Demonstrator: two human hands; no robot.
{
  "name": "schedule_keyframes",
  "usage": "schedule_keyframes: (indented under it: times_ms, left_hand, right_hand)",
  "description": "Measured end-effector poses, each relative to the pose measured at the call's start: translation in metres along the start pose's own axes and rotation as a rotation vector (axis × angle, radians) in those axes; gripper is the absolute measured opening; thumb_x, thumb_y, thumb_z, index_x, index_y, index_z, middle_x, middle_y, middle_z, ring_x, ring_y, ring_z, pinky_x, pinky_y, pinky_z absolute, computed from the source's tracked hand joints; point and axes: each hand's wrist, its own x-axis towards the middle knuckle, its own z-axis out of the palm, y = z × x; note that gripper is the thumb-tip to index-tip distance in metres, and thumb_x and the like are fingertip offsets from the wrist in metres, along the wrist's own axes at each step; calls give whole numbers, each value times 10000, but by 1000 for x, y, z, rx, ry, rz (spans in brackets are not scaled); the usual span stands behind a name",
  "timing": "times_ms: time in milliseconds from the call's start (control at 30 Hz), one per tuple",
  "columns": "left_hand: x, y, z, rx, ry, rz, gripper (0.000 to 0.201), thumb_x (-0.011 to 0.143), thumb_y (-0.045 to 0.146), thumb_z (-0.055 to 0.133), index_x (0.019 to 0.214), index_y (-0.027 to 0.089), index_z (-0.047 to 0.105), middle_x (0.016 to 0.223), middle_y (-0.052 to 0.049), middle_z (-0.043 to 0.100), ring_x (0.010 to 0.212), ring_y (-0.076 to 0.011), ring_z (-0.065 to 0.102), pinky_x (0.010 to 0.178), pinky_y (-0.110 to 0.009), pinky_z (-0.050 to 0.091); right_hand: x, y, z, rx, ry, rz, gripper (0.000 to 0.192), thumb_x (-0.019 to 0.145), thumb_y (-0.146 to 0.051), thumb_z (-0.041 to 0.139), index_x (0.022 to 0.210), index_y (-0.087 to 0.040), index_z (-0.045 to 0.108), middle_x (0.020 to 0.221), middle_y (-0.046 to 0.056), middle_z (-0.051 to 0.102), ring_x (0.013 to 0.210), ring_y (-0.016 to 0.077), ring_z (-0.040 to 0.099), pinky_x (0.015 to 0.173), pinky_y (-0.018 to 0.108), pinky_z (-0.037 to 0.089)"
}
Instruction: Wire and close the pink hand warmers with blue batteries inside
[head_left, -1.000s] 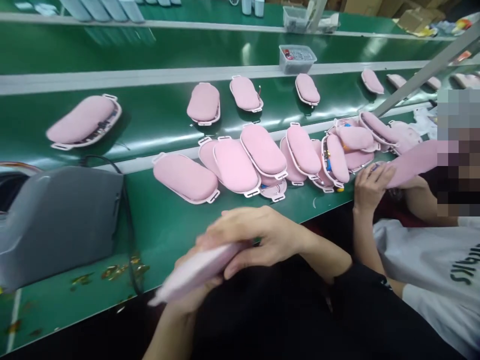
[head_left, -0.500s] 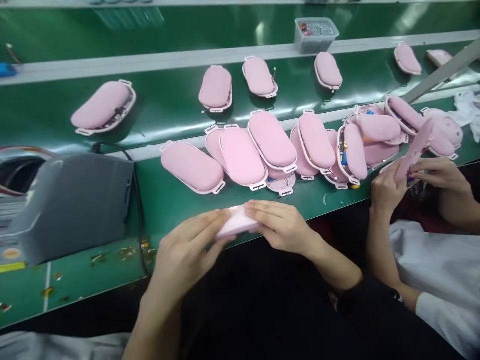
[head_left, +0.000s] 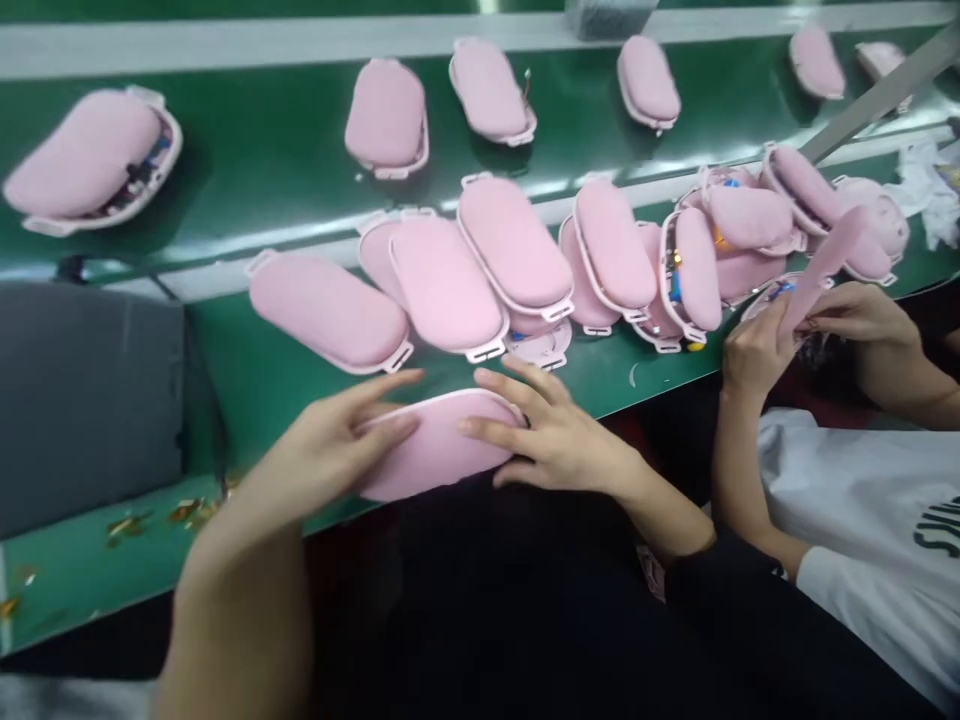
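Note:
Both of my hands hold one pink padded oval cover (head_left: 439, 445) flat over the near edge of the green table (head_left: 255, 385). My left hand (head_left: 330, 455) grips its left end, fingers spread on top. My right hand (head_left: 551, 435) presses on its right end. Just beyond it a row of like pink covers (head_left: 442, 285) lies overlapping on the table.
A grey machine (head_left: 86, 395) with a black cable stands at the left. More pink covers (head_left: 386, 115) ride the green conveyor behind. At the right a co-worker in a white shirt (head_left: 855, 500) holds another pink cover (head_left: 817, 270) in both hands. Gold scraps (head_left: 150, 515) litter the near table.
The pink cover in my hands has turned from edge-on to lying flat and broad. The view has dipped and shifted, so the table looks closer.

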Motion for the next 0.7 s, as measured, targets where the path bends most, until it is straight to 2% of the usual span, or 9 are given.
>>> schedule_keyframes:
  times_ms: [33,100,167,200,267,333,467,600,700]
  left_hand:
    - [2,0,-6,-42,-78,-45,509,1031,613,684,1349,235,808,881,-49,883,575,-227,769,484,-258,583]
    - [-3,4,-11,4,-97,-11,668,1014,725,650,1430,215,767,1199,-137,877,949,-326,861,740,-357,709]
    - [-18,9,-7,137,-16,135,791,949,787,707,1516,236,708,1475,-167,771,1303,-397,775,1065,-498,670]
    - [-27,11,-3,207,28,209,790,939,747,756,1550,253,678,1513,-158,750,1361,-393,746,1154,-521,624]
    - [-43,13,7,302,107,299,630,989,534,815,1544,272,674,1428,-126,804,1300,-339,785,1182,-480,613]
    - [-52,10,19,310,194,332,449,1031,289,789,1474,265,716,1283,-92,863,1185,-286,834,1106,-410,657]
    - [-54,3,42,251,354,418,439,948,89,828,1358,230,763,1194,-95,879,1109,-288,855,1030,-431,692]
    - [-57,4,48,275,465,428,441,924,30,814,1315,230,769,1158,-93,882,1054,-287,863,1003,-453,697]
    - [-53,10,43,361,352,418,297,1000,180,798,1292,216,763,1195,-109,877,1090,-308,858,1009,-461,694]
  right_hand:
    - [-4,-1,-3,-90,21,-20,582,1008,-263,825,1551,-355,638,1711,58,572,1667,282,447,1403,529,330]
    - [-9,0,-4,-141,94,-33,445,1048,-265,774,1477,-348,690,1530,32,737,1562,265,586,1406,527,318]
    - [-11,2,-2,-27,144,12,408,1040,-405,797,1420,-274,722,1354,70,826,1426,292,699,1341,538,429]
    - [-10,3,-1,63,153,49,429,1030,-455,805,1398,-248,732,1304,88,841,1365,299,736,1277,532,506]
    - [-7,2,2,214,173,101,395,1038,-443,796,1366,-229,746,1263,102,847,1266,280,780,1139,483,621]
    - [-5,-2,4,274,216,109,328,1056,-372,778,1342,-211,757,1236,112,849,1188,257,804,1048,441,668]
    - [-5,-11,8,247,286,111,245,1027,-289,808,1263,-221,800,1138,89,869,1111,262,831,968,428,709]
    - [-8,-15,11,199,325,96,234,989,-251,831,1224,-259,829,1097,60,880,1063,276,850,913,429,725]
    - [-9,-12,10,194,296,58,285,1007,-284,825,1289,-245,809,1140,78,873,1079,262,842,944,419,709]
